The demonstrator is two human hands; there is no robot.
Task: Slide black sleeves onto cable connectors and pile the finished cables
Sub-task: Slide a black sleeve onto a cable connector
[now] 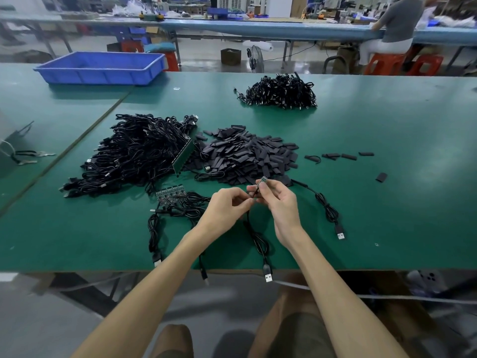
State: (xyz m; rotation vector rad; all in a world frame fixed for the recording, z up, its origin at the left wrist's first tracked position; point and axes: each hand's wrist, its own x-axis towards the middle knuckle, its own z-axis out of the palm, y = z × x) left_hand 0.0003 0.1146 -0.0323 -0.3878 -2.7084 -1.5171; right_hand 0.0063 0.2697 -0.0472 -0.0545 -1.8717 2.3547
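A blue tray point(100, 67) sits far back on the left of the green bench point(387, 202). Nearer is a big pile of black cables point(134, 151). A long green strip point(183, 156) leans on its right side. In front of that pile lies a row of little boards point(170, 195) with some loose cables point(178, 211) beside it.

The left hand point(227, 205) and the right hand point(280, 202) are close together, just above the bench. The left hand pinches a thin black cable point(254, 233). The right hand pinches the tiny green board point(263, 180) at the top end of that cable. The cable runs down to the bench edge, and its silver plug point(268, 277) hangs over it.

Behind the hands is a heap of black sleeves point(245, 156). Far back is a smaller pile of cables point(281, 91). To the right of the hands lies one more cable point(327, 210). A few loose sleeves point(348, 156) lie further right.
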